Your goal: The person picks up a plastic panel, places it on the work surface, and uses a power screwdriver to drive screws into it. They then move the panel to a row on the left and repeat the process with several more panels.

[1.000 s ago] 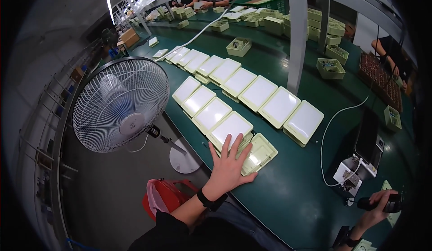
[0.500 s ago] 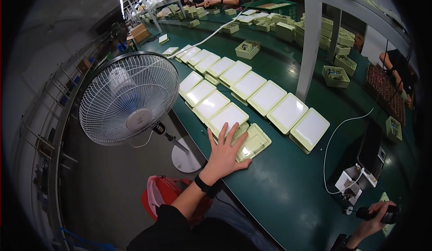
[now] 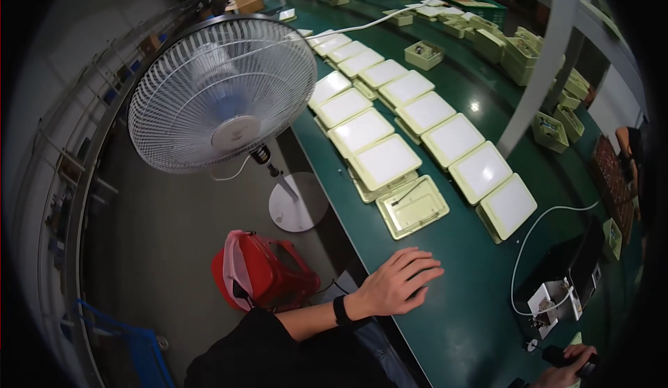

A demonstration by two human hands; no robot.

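My left hand [image 3: 400,280] is over the green table near its front edge, fingers loosely stretched and holding nothing. Just beyond it lies a pale green plastic housing [image 3: 412,207], open side up, with a thin dark wire inside. Against that housing sits a row of stacked pale green cases with white faces [image 3: 385,162]. At the lower right my right hand [image 3: 570,368] is closed around a black electric screwdriver [image 3: 554,355]. A pale green part [image 3: 577,339] shows partly beside the screwdriver; the rest is hidden by the hand and the picture's edge.
A second row of white-faced cases [image 3: 452,139] runs alongside. A black and silver screw feeder [image 3: 563,290] with a white cable stands at the right. A metal post [image 3: 539,89] rises behind. A floor fan [image 3: 233,130] and a red stool [image 3: 257,270] stand left of the table.
My left hand has drawn back toward me from the cases and open housing, leaving both on the table. The view has shifted. My right hand keeps hold of the screwdriver.
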